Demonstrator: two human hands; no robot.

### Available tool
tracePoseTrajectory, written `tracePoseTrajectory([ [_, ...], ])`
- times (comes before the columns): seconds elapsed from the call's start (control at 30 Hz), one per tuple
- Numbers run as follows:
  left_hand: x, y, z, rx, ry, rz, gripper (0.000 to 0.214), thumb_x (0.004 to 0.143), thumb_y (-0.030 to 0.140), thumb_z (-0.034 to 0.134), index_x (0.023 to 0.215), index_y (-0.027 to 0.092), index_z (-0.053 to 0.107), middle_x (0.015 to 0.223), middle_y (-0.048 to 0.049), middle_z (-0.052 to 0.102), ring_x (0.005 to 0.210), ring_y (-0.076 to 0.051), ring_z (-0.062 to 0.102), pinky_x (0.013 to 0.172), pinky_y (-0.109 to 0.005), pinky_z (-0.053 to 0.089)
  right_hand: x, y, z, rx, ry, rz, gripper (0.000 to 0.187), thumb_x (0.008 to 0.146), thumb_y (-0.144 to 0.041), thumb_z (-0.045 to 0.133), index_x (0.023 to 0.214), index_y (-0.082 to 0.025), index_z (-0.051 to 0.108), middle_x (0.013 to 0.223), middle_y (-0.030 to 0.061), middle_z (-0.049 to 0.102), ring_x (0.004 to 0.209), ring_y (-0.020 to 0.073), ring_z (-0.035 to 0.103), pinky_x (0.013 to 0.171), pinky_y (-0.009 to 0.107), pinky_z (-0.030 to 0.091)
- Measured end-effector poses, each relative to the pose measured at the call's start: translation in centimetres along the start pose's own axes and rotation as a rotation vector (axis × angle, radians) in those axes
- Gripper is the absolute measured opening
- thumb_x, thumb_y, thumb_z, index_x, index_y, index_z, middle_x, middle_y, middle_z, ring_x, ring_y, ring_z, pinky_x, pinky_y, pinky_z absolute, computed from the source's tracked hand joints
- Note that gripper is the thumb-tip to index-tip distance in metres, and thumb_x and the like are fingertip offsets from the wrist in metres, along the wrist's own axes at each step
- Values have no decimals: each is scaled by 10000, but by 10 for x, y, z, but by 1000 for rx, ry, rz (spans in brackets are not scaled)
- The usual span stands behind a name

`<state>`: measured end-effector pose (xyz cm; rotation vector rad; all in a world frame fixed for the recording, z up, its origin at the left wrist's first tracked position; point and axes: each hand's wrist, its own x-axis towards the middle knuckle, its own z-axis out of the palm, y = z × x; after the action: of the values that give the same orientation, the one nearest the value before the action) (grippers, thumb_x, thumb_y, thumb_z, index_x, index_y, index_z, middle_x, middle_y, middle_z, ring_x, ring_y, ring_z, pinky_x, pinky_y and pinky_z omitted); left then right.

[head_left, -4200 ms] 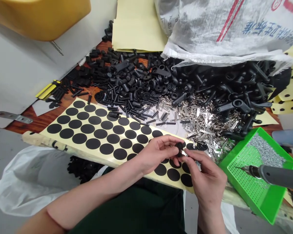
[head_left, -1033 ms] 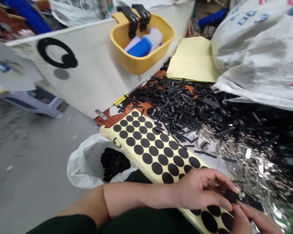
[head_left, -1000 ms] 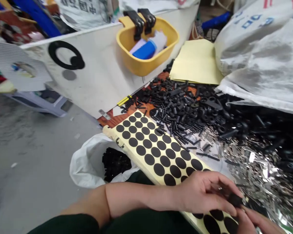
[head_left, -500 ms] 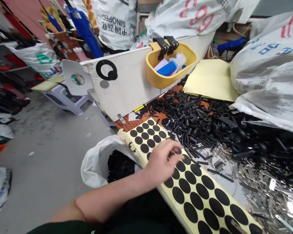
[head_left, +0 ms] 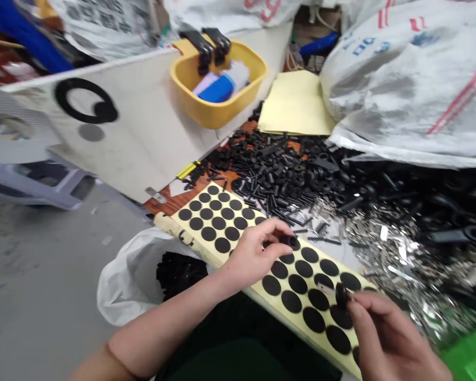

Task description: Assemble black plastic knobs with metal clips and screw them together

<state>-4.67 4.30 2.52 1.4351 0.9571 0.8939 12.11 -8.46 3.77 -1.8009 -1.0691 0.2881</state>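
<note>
My left hand (head_left: 254, 254) is closed in a pinch on a small black cylindrical part (head_left: 292, 242), above a pale yellow sheet (head_left: 257, 270) with rows of black discs. At the lower right, my right hand (head_left: 392, 333) grips a black round part (head_left: 341, 295) between thumb and forefinger. A thin metal strip (head_left: 325, 288) sticks out to the left of that round part; I cannot tell whether they are joined. Both hands are over the sheet's right half, apart from each other.
Behind the sheet lie heaps of black plastic parts (head_left: 273, 174) and shiny metal pieces (head_left: 396, 254). A yellow bin (head_left: 218, 114) hangs on a white board (head_left: 143, 121). An open white bag (head_left: 122, 286) with black pieces stands below left. White sacks (head_left: 412, 90) rise behind.
The view has swung right and closer to the bench. My right hand has come into view with the black round part. My left hand stays over the sheet, its held part now visible.
</note>
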Motion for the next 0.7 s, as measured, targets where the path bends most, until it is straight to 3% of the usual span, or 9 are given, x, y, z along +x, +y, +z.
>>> tracePoseTrajectory([
  [0.1,-12,2,29,-372,-249,-184,142,796,126,628,933,158,641,878,-27,655,770,-143,630,741,-292,512,10,0,-9,131,66,-87,48,792,-226,706,827,-214,674,816,25,655,753,162,616,654,282,484],
  [0.23,-17,-8,54,-538,-417,-314,134,813,155,618,938,145,664,808,-13,635,686,-105,591,671,-252,485,22,10,-25,93,-20,-303,139,787,-74,671,844,-201,664,797,14,633,761,149,596,647,286,456],
  [0.43,-16,-20,65,-574,-488,-481,168,785,232,677,920,133,669,746,-7,622,652,-88,547,653,-236,446,26,22,-33,13,-165,-408,173,797,-43,652,873,-199,647,799,13,642,743,148,606,638,292,464],
  [0.7,-13,-24,65,-562,-565,-497,209,812,316,662,912,132,668,708,13,553,642,-89,496,631,-240,405,39,19,-39,9,-333,-478,166,813,-58,639,871,-213,650,745,17,646,713,161,616,629,312,485],
])
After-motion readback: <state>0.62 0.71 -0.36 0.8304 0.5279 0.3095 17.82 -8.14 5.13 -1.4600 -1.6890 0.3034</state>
